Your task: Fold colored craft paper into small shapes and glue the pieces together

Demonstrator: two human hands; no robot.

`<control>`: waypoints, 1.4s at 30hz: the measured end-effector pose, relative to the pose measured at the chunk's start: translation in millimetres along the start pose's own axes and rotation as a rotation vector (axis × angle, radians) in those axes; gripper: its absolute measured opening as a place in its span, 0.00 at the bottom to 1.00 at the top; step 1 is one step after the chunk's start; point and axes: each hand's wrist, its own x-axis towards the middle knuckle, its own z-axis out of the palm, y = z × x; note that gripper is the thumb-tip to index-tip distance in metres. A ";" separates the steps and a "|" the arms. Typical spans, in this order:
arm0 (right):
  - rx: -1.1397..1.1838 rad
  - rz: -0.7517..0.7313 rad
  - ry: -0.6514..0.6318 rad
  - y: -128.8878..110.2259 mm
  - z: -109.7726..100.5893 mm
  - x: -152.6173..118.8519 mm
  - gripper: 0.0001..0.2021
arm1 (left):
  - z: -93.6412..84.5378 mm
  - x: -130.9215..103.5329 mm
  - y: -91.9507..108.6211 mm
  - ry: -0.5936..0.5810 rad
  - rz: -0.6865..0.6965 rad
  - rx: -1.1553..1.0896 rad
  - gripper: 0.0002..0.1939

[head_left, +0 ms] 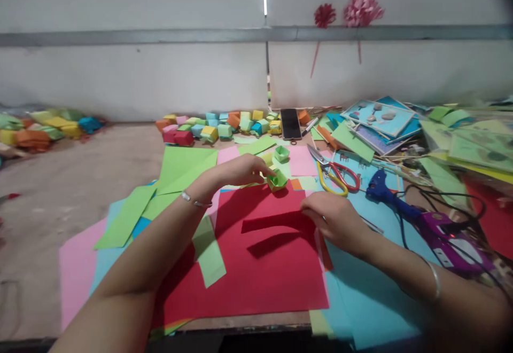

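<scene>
My left hand (pixel 251 168) reaches over the upper part of a large red sheet (pixel 240 283). Its fingertips meet the left edge of a small green folded-paper box (pixel 278 181), and look closed on its rim. A second light green paper box (pixel 281 154) sits just behind. In my right hand (pixel 334 219), thumb and fingers pinch the right end of a red paper strip (pixel 276 220). The strip's left end hangs above the red sheet and casts a shadow on it. A pale green strip (pixel 210 251) lies across the sheet's left side.
Red-and-yellow-handled scissors (pixel 332 174) lie beyond my right hand. A blue glue gun (pixel 393 197) and a purple power strip (pixel 451 241) with cables are at right. Folded paper pieces (pixel 218 126) and a phone (pixel 290 124) line the wall. Green sheets (pixel 176 169) lie left.
</scene>
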 end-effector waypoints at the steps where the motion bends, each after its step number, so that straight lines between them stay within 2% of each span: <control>1: 0.081 0.031 -0.010 -0.4 -2.0 -3.8 0.09 | -2.4 -6.1 0.7 -0.021 -0.018 -0.008 0.19; 3: 0.220 0.131 -0.028 0.9 -6.2 -10.1 0.06 | -11.6 -23.2 3.3 -0.026 -0.061 -0.011 0.23; 7: 0.346 0.344 -0.056 10.2 -10.6 -16.9 0.06 | -35.8 -71.0 8.8 0.024 -0.181 0.059 0.22; 10: 0.370 0.395 -0.082 16.9 -10.5 -16.4 0.08 | -42.2 -110.5 7.7 0.102 -0.247 0.106 0.19; 12: 0.373 0.389 -0.076 19.7 -10.5 -14.5 0.09 | -37.7 -135.9 3.8 0.139 -0.285 0.110 0.17; 15: 0.350 0.364 -0.073 25.0 -10.5 -13.6 0.09 | -21.7 -172.1 2.2 0.190 -0.359 0.079 0.17; 18: 0.162 0.286 -0.023 34.6 -8.2 -17.8 0.10 | 0.1 -202.7 18.4 0.291 -0.496 0.233 0.19; 20: -0.042 0.182 0.087 39.9 -6.2 -22.6 0.12 | 16.2 -215.9 37.1 0.448 -0.560 0.357 0.20; 22: -0.142 0.085 0.132 40.2 -6.8 -26.9 0.13 | 33.2 -222.4 55.3 0.547 -0.508 0.324 0.19; 24: -0.113 0.018 0.076 33.7 -11.1 -28.9 0.12 | 51.2 -224.0 69.1 0.563 -0.351 0.216 0.18; 25: -0.073 -0.007 0.029 27.9 -14.2 -28.7 0.11 | 60.8 -224.0 74.1 0.560 -0.318 0.172 0.19; 27: 0.023 -0.040 -0.070 12.2 -20.1 -25.0 0.11 | 80.9 -224.3 82.1 0.603 -0.338 0.127 0.21; 28: 0.084 -0.051 -0.127 2.9 -21.8 -21.1 0.10 | 91.0 -224.8 85.5 0.673 -0.379 0.117 0.23; 30: 0.224 -0.072 -0.265 -17.2 -21.0 -8.3 0.10 | 109.2 -225.9 91.5 0.725 -0.392 0.071 0.22; 32: 0.341 -0.085 -0.417 -37.4 -12.9 12.1 0.08 | 122.2 -225.8 95.2 0.720 -0.379 0.036 0.23; 35: 0.352 -0.107 -0.550 -64.1 10.7 55.9 0.05 | 130.8 -221.8 94.1 0.711 -0.330 0.095 0.26; 38: 0.174 -0.082 -0.558 -85.0 39.6 107.5 0.08 | 134.0 -217.4 88.1 0.703 -0.282 0.148 0.19; 40: 0.121 0.013 -0.564 -96.2 57.3 138.6 0.10 | 137.1 -216.4 85.3 0.701 -0.275 0.168 0.16; 42: 0.092 0.047 -0.591 -106.0 72.1 162.3 0.10 | 141.1 -216.5 84.6 0.723 -0.281 0.200 0.15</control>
